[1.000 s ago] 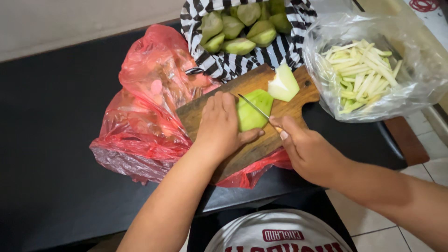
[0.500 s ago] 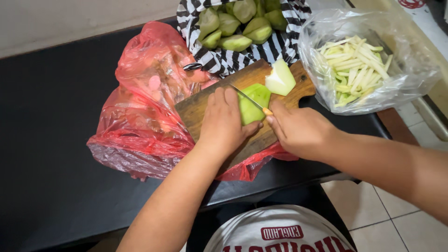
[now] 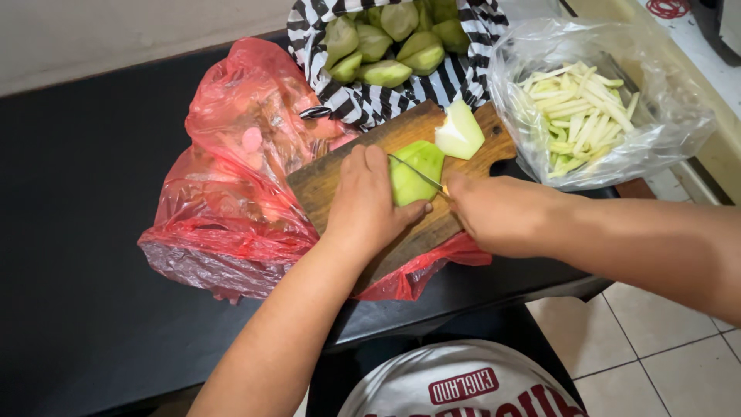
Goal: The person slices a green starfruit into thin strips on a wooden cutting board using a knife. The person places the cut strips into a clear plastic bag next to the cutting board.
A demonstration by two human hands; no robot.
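Head view: fruit half [image 3: 415, 171] under left hand [image 3: 367, 205]

Both forearms are bare, and a grey shirt [image 3: 463, 378] with a red printed patch shows below.

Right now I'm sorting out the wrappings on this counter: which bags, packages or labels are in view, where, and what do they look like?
Red plastic bag: crumpled, translucent, under the cutting board's left end.
Clear plastic bag: open, at right, holding pale green strips.
Black-and-white striped bag: open, behind the board, holding green fruit halves.
Shirt print: red patch, white lettering, bottom edge.
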